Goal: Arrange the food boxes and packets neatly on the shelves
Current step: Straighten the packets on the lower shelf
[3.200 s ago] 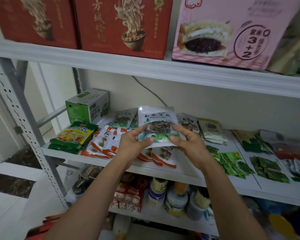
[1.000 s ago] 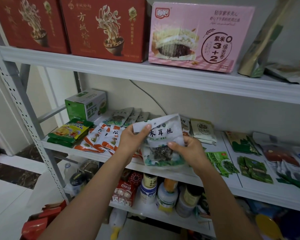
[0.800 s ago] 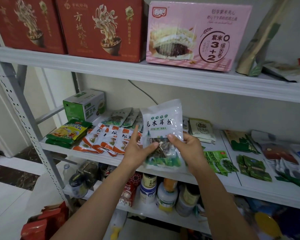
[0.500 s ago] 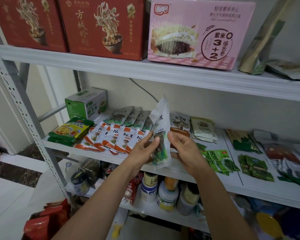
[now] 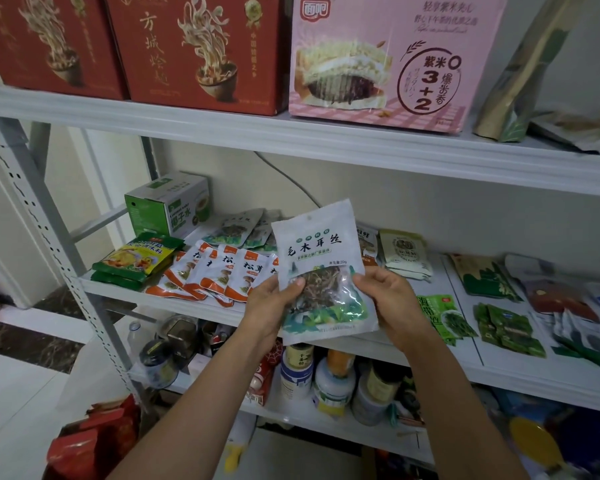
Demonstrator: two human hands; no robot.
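I hold a white and green packet of dried fungus (image 5: 321, 268) upright, front face toward me, in front of the middle shelf (image 5: 378, 342). My left hand (image 5: 269, 308) grips its lower left edge and my right hand (image 5: 392, 301) grips its lower right edge. Behind it on the shelf lie a row of orange and white mushroom packets (image 5: 219, 271), similar fungus packets (image 5: 241, 228), a green and yellow seasoning packet stack (image 5: 137, 259) and a green box (image 5: 168, 204).
Red noodle boxes (image 5: 201, 50) and a pink bread box (image 5: 392, 58) stand on the top shelf. Green seaweed packets (image 5: 445, 317) and other pouches lie on the right of the middle shelf. Jars and bottles (image 5: 333, 382) crowd the lower shelf. Red bags (image 5: 94, 441) sit on the floor.
The packet was turned edge-on half a second ago; it now faces me flat and upright, with both hands holding its lower corners.
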